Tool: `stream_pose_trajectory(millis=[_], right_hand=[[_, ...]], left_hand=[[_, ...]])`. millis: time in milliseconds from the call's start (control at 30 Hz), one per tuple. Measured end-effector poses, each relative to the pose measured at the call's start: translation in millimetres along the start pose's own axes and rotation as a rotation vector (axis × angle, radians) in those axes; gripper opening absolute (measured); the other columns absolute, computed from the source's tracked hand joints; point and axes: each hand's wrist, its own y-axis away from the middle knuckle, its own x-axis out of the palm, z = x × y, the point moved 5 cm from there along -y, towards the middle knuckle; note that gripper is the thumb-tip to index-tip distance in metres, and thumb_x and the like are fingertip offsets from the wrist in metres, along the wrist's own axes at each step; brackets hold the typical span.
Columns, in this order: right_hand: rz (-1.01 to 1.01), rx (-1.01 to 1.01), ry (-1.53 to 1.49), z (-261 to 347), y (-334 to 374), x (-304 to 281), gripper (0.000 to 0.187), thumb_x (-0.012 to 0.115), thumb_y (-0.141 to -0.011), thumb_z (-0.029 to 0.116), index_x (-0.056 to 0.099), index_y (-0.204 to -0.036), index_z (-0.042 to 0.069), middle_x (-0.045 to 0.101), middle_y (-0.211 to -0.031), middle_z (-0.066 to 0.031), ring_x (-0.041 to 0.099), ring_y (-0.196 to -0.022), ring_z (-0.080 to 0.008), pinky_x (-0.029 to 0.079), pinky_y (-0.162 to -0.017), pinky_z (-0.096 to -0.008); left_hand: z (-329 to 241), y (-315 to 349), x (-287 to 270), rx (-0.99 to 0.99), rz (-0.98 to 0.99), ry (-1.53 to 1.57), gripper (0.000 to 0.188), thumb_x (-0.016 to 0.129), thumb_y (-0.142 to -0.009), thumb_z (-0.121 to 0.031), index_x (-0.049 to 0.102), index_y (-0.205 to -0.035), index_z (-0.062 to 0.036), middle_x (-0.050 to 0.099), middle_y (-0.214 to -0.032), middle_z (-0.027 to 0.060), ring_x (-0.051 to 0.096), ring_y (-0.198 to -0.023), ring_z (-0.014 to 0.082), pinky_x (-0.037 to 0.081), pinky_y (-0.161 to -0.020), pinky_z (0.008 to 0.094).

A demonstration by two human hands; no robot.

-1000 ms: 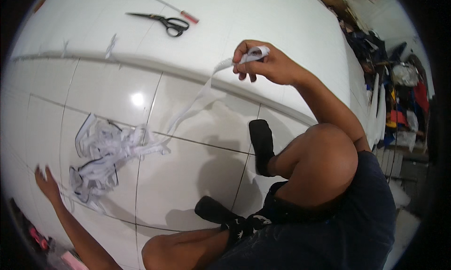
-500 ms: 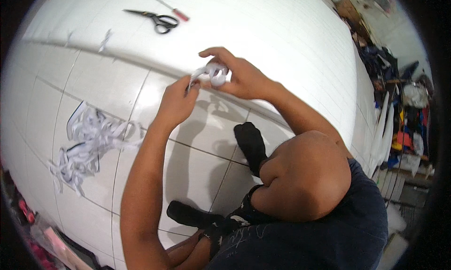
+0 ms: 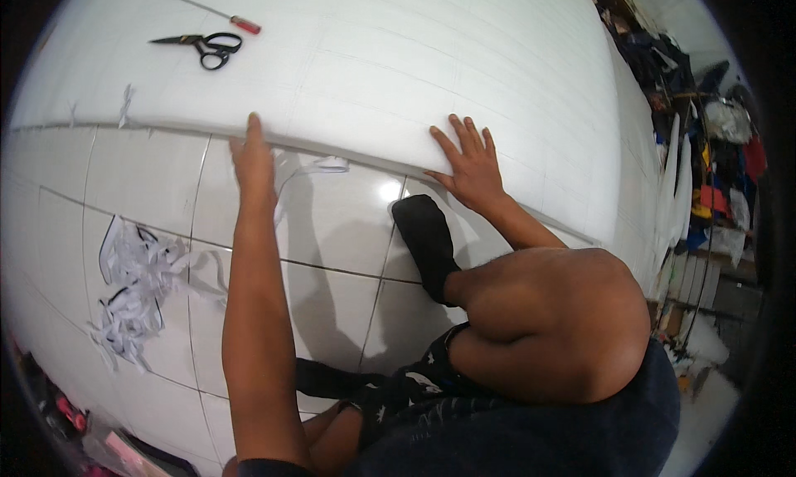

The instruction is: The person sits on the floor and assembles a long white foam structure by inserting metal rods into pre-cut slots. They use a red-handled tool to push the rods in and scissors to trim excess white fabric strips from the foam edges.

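My left hand point(image 3: 254, 160) is at the near edge of a large white padded sheet, apparently foam point(image 3: 356, 87). One digit lies over its top and the other fingers are partly hidden at the edge, seemingly gripping it. To the right, my right hand point(image 3: 471, 158) rests flat on the same edge, fingers spread, holding nothing. A white ribbon strip point(image 3: 325, 167) lies on the floor just right of my left hand, partly hidden by the forearm. Small white ties point(image 3: 126, 108) stick up along the sheet's edge at the left.
Black-handled scissors point(image 3: 211, 50) and a red-handled screwdriver point(image 3: 245, 25) lie on the sheet at the far left. A tangled heap of white ribbons point(image 3: 137, 286) sits on the tiled floor point(image 3: 166, 199). Cluttered shelves point(image 3: 713, 187) stand at the right.
The curled white ribbon has left my hands and lies on the floor. Both hands have parted and moved to the sheet's edge. The view has shifted, so the scissors appear farther left.
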Motion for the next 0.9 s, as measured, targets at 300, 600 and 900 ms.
stream_pose_trajectory(millis=[300, 600, 900], right_hand=[[0.068, 0.016, 0.023, -25.1, 4.3, 8.0, 0.084, 0.065, -0.087, 0.061, 0.036, -0.153, 0.018, 0.026, -0.158, -0.0226, 0.023, -0.147, -0.043, 0.017, -0.118, -0.0615], [-0.029, -0.27, -0.131, 54.2, -35.0, -10.2, 0.081, 0.077, -0.082, 0.049, 0.044, -0.146, 0.012, 0.035, -0.153, -0.0236, 0.032, -0.143, -0.0425, 0.026, -0.114, -0.0585], [0.0, -0.391, -0.051, 89.3, -85.3, -27.2, 0.077, 0.076, -0.083, 0.043, 0.044, -0.146, 0.011, 0.035, -0.152, -0.0258, 0.034, -0.142, -0.0429, 0.028, -0.113, -0.0573]], left_hand=[[-12.4, 11.1, 47.3, -0.116, 0.035, 0.33, 0.068, 0.053, -0.096, -0.043, 0.037, -0.142, 0.0043, 0.044, -0.138, 0.0217, 0.055, -0.111, 0.0302, 0.045, -0.097, 0.0428], [24.8, 9.9, 18.7, -0.17, 0.026, 0.816, 0.043, 0.056, -0.097, -0.034, 0.052, -0.128, -0.0045, 0.056, -0.112, 0.0085, 0.054, -0.101, 0.0212, 0.046, -0.089, 0.037], [8.2, 28.4, 42.4, -0.175, -0.079, 0.537, 0.098, 0.071, -0.082, -0.063, 0.039, -0.141, 0.0087, 0.052, -0.12, 0.0225, 0.054, -0.112, 0.0338, 0.045, -0.1, 0.0412]])
